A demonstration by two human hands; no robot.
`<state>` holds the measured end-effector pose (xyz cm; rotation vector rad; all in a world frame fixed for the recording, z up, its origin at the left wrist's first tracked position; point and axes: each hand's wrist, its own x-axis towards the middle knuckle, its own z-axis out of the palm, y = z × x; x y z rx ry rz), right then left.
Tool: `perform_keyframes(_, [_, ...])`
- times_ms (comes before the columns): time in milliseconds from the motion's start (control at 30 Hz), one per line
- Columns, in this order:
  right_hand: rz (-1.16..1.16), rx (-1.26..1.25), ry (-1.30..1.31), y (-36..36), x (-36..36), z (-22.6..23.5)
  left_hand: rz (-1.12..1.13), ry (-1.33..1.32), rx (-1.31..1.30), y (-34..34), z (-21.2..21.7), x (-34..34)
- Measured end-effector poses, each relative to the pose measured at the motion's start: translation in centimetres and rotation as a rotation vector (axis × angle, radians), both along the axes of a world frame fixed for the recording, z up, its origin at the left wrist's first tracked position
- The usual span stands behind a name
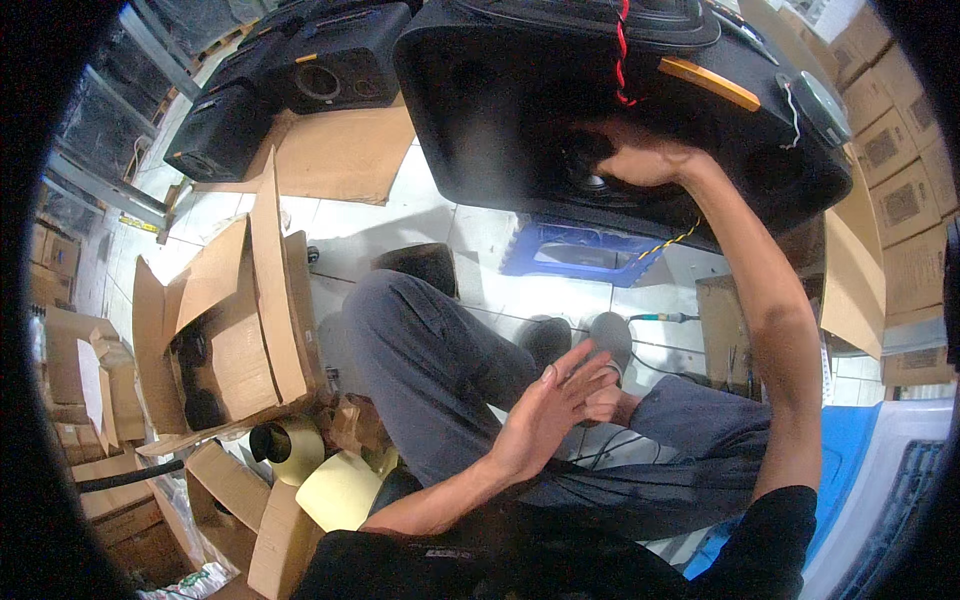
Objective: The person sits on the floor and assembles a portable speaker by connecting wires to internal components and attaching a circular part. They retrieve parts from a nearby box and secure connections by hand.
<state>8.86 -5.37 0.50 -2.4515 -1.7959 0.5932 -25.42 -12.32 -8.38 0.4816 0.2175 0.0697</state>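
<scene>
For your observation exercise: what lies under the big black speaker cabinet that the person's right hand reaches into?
Under the speaker cabinet a blue plastic stool shows, on pale floor tiles. The cabinet covers the stool's far part. The right hand sits in its round opening.

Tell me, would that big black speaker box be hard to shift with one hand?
Probably. The speaker box looks bulky and rigid, so likely heavy. It seems propped on a blue stool, so a push might tip it. The right hand reaches into its round hole, a likely grip.

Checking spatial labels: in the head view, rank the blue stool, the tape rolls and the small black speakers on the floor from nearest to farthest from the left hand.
From the left hand:
1. Blue stool, ahead under the big cabinet.
2. Tape rolls, lower left by the cardboard; nearly as close as the stool.
3. Small black speakers, far upper left.
</scene>
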Motion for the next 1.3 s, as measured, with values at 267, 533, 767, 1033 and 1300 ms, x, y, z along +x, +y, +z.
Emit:
perform_keyframes(267, [-0.145,0.318,-0.15,-4.1,-4.3,0.3,0.008,0.086,0.156,1.8,1.7,1.6])
perform_keyframes(533, [-0.771,0.5,0.256,-16.0,-9.6,-6.9,0.138,0.236,0.837,5.0,1.1,7.0])
perform_keyframes(767, [-0.835,0.761,0.934,-15.4,-7.7,-12.7,0.37,0.077,1.707,4.5,-0.4,17.8])
perform_keyframes(1033, [-0.714,0.368,0.655,-20.0,-8.0,-8.8,0.043,0.152,1.344,2.6,-0.2,22.0])
perform_keyframes(1300, [-0.206,0.371,-0.015,-23.2,-4.4,-6.6,0.082,0.247,1.406,1.5,-0.3,22.2])
